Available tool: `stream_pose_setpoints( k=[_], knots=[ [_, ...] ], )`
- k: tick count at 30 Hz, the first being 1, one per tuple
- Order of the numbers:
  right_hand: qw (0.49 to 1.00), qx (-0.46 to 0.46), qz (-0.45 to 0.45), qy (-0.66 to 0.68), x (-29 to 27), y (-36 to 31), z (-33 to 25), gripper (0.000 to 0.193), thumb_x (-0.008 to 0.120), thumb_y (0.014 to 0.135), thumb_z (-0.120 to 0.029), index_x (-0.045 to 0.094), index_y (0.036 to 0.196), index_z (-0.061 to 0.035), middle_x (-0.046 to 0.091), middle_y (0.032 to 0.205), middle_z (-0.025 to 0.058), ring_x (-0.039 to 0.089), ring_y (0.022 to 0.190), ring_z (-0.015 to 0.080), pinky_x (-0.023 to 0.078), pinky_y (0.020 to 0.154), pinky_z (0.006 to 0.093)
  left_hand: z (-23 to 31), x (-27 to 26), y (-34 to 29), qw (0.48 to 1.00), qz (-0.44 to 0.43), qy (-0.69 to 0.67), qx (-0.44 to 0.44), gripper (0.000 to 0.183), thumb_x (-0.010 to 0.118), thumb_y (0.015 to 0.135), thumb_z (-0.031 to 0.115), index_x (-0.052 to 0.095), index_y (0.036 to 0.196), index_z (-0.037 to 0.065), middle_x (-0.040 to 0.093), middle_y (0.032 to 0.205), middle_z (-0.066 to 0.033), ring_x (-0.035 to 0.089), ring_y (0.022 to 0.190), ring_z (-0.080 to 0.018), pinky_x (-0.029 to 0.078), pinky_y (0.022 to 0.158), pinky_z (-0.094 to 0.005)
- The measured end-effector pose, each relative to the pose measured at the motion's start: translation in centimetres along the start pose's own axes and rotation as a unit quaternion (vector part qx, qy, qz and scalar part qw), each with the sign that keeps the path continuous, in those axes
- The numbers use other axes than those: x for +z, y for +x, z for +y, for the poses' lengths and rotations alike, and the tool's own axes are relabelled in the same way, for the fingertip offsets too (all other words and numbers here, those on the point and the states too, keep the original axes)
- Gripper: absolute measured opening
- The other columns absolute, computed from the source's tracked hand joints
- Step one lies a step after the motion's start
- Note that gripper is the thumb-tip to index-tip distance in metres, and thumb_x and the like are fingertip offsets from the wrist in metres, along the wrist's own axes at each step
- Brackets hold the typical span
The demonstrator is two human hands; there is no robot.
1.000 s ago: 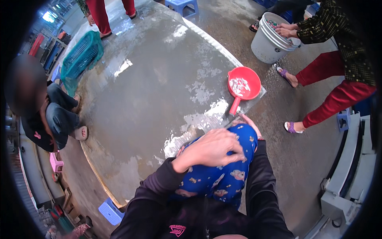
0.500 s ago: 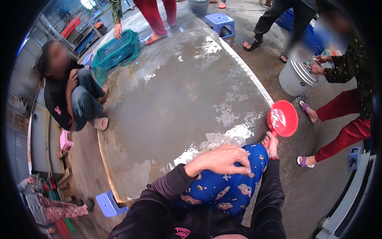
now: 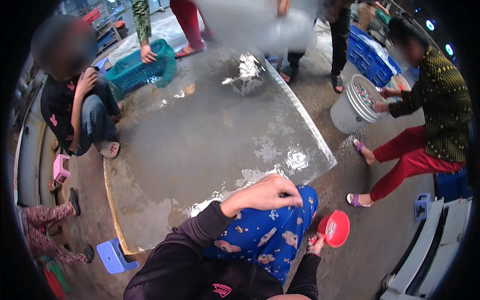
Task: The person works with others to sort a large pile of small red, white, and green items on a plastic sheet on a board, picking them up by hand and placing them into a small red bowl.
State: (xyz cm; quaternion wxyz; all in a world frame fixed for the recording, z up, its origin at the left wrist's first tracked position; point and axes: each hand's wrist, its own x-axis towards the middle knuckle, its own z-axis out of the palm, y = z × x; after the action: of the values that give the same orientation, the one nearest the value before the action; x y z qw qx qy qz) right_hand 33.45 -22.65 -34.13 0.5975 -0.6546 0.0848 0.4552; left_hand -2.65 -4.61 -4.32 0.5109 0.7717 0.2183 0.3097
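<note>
A red dipper with a short handle hangs low beside my right knee. My right hand is closed around its handle, and something small and pale shows in its bowl. Across my knee, on blue cartoon-print trousers, rests my left hand. Its fingers are loosely bent, a gap shows by the thumb, and nothing is visible in it. Ahead of my knees lies a wide wet grey slab with shiny puddles and a pale raised edge on the right.
A person crouches at the slab's left side. Another's hand touches a teal basket at the far left. On the right, a person bends over a white bucket near a blue crate. Low stools stand around. A grey blur hides the top middle.
My right hand has brought the dipper down and nearer to me, off the slab's corner. My left hand stays on my knee. A grey blur has appeared over the slab's far end.
</note>
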Motion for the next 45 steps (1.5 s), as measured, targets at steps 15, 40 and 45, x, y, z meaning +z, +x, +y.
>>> stream_pose_setpoints(
  k=[15, 40, 45],
  knots=[
    [0.988, 0.064, -0.022, -0.136, -7.0, 4.5, 10.4, 0.011, 0.046, 0.082, -0.015, 0.045, 0.071, -0.0125, 0.04, 0.066, -0.0011, 0.04, 0.059, 0.0121, 0.036, 0.056, 0.0256, -15.1, -17.2, -12.1, 0.773, 0.257, 0.374, -0.445, 0.086, 0.072, 0.064, 0.04, 0.027, 0.134, 0.022, 0.027, 0.134, -0.0212, 0.022, 0.121, -0.0405, 0.024, 0.093, -0.057],
    [0.861, -0.397, -0.04, -0.316, 5.2, -10.2, -10.4, 0.039, 0.047, 0.084, -0.005, 0.044, 0.122, 0.0029, 0.05, 0.117, 0.0163, 0.05, 0.105, 0.024, 0.041, 0.088, 0.0358, -29.8, -23.0, -26.2, 0.788, 0.135, 0.425, -0.425, 0.018, 0.054, 0.069, 0.011, 0.061, 0.083, 0.003, 0.058, 0.087, -0.0215, 0.057, 0.084, -0.0349, 0.045, 0.068, -0.0445],
    [0.822, -0.444, -0.205, -0.292, 16.2, -8.3, -18.1, 0.029, 0.046, 0.089, -0.012, 0.05, 0.116, -0.0012, 0.058, 0.09, 0.0051, 0.053, 0.077, 0.0101, 0.043, 0.066, 0.0212, -16.2, -26.6, -48.2, 0.595, 0.392, 0.513, -0.478, 0.018, 0.059, 0.063, 0.013, 0.065, 0.078, 0.005, 0.06, 0.077, -0.0197, 0.057, 0.07, -0.0363, 0.045, 0.064, -0.0437]
  ],
)
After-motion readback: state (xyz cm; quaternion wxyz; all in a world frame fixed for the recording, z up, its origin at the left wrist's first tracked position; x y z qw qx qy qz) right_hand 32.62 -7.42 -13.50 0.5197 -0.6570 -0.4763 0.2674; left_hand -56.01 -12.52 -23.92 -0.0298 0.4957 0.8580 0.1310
